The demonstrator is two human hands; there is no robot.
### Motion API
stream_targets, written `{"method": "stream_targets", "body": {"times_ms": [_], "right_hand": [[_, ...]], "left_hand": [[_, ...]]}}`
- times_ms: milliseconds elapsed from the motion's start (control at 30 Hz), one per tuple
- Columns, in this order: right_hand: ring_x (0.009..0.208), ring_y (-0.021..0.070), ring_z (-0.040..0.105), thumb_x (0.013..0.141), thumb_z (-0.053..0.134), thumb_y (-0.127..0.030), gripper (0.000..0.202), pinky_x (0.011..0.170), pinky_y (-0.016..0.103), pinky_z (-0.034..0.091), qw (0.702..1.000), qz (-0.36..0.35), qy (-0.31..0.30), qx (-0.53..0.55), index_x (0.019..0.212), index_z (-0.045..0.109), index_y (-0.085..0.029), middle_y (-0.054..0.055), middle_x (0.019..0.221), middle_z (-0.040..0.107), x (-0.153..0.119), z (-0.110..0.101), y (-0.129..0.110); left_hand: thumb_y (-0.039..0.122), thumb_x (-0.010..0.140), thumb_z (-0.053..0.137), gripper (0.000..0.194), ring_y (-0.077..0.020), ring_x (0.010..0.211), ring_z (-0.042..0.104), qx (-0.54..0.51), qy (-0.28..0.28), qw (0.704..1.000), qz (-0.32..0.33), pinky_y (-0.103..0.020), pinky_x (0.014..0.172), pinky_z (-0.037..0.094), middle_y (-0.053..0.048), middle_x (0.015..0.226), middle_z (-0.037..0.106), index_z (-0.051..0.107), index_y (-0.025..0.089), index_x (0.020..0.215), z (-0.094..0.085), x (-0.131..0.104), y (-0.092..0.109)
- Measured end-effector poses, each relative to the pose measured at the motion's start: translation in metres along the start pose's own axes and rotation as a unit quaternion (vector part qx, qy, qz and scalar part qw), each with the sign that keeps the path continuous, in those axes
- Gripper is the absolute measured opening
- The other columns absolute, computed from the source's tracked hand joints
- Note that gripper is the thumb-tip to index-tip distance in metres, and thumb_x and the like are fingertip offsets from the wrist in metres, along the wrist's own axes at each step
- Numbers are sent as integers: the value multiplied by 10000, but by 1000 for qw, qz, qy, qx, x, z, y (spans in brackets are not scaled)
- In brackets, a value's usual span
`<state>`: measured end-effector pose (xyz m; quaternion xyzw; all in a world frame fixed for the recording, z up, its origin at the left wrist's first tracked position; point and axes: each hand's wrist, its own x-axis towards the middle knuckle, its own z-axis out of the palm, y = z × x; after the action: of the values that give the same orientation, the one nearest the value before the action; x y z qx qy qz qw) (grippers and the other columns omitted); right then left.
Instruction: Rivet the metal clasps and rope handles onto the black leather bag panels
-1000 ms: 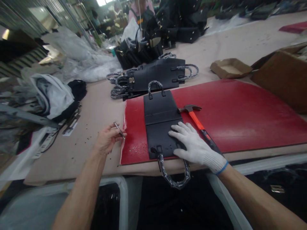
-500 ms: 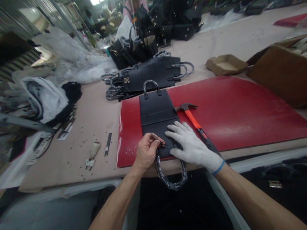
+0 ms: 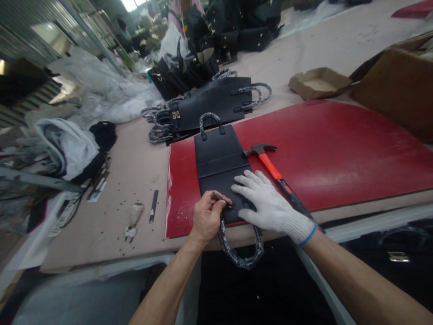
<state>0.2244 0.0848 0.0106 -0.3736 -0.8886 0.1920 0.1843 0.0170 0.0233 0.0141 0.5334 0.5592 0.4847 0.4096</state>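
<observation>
A black bag panel (image 3: 219,151) lies on a red board (image 3: 331,153), with one wrapped handle at its far end and another wrapped handle (image 3: 244,262) hanging over the table's front edge. My bare left hand (image 3: 209,214) pinches a small metal tool (image 3: 219,197), its tip low over the near part of the panel. My right hand (image 3: 267,203), in a white glove with a blue cuff, rests flat on the panel with fingers spread. A claw hammer (image 3: 270,166) with an orange and black handle lies just beyond the right hand, its head beside the panel.
Stacked black panels with wrapped handles (image 3: 209,101) lie behind the board. An open carton (image 3: 320,83) and a larger box (image 3: 394,92) are at the right. On the left are a flat dark strip (image 3: 154,205) and a pale-wrapped tool (image 3: 135,216). A person is far back.
The metal tool in my left hand is tilted lower than before. My right hand keeps its place on the panel. The whole view has shifted slightly.
</observation>
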Motion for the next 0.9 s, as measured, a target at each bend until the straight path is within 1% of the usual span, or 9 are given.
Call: {"method": "stream_targets", "body": {"times_ms": [233, 400, 500, 567, 633, 700, 767, 833, 900], "right_hand": [[1520, 413, 353, 762, 755, -373, 669, 1257, 659, 193, 1000, -3, 9, 0, 1404, 641, -226, 118, 1564, 534, 0, 1, 0], [1508, 391, 384, 790, 728, -350, 589, 1253, 665, 206, 999, -1, 9, 42, 1363, 665, -234, 114, 1523, 578, 0, -5, 1], [1443, 327, 487, 867, 624, -322, 495, 1222, 579, 347, 996, 17, 31, 87, 1353, 659, -237, 102, 1469, 622, -6, -15, -2], [1341, 309, 576, 912, 559, -311, 436, 1151, 505, 454, 993, 64, 78, 59, 1318, 670, -198, 126, 1396, 659, -12, -25, -4], [1254, 358, 612, 933, 528, -314, 408, 1078, 526, 499, 984, 129, 117, -37, 1274, 683, -152, 177, 1343, 668, -19, -35, -6], [1179, 429, 622, 936, 512, -307, 425, 980, 586, 518, 964, 203, 100, -139, 1283, 667, -114, 236, 1305, 655, -24, -45, -5], [1095, 461, 639, 931, 507, -293, 463, 881, 594, 526, 942, 282, 36, -179, 1333, 622, -94, 271, 1245, 644, -26, -52, -3], [1037, 438, 651, 898, 550, -263, 465, 854, 564, 518, 925, 363, -3, -114, 1334, 601, -111, 252, 1175, 639, -23, -57, 1], [1002, 383, 654, 813, 636, -210, 446, 855, 512, 515, 901, 431, 7, 51, 1255, 612, -153, 195, 1103, 642, -18, -61, 4]], "left_hand": [[188, 951, 557, 77, -179, 833, 754, 59, -13, 998, 25, -296, 806, 599, -36, 888, 776, 630, 213, 940, 0, 1, 2], [196, 956, 513, 138, -173, 825, 730, 157, -22, 981, 111, -271, 781, 570, -38, 893, 752, 647, 229, 949, 1, -4, 2], [214, 960, 496, 159, -185, 846, 730, 199, -27, 970, 139, -278, 798, 569, -54, 914, 748, 654, 236, 962, 2, -7, -2], [213, 964, 486, 168, -189, 848, 730, 207, -32, 967, 148, -281, 800, 569, -61, 915, 748, 652, 235, 969, 2, -8, -4], [199, 965, 482, 168, -185, 851, 729, 199, -37, 966, 158, -278, 806, 567, -60, 913, 746, 647, 231, 972, 2, -8, -5], [180, 963, 486, 162, -174, 844, 723, 186, -41, 968, 165, -268, 800, 561, -53, 909, 741, 642, 225, 974, 2, -6, -6], [160, 958, 493, 158, -159, 813, 711, 174, -48, 969, 168, -254, 767, 550, -42, 890, 730, 640, 217, 971, 1, -3, -6], [149, 951, 503, 150, -147, 774, 694, 162, -59, 971, 163, -243, 728, 532, -30, 862, 717, 640, 209, 962, 0, 0, -4], [142, 941, 511, 145, -143, 761, 684, 150, -76, 974, 150, -242, 720, 518, -22, 848, 713, 641, 205, 950, -2, 4, -2]]}}
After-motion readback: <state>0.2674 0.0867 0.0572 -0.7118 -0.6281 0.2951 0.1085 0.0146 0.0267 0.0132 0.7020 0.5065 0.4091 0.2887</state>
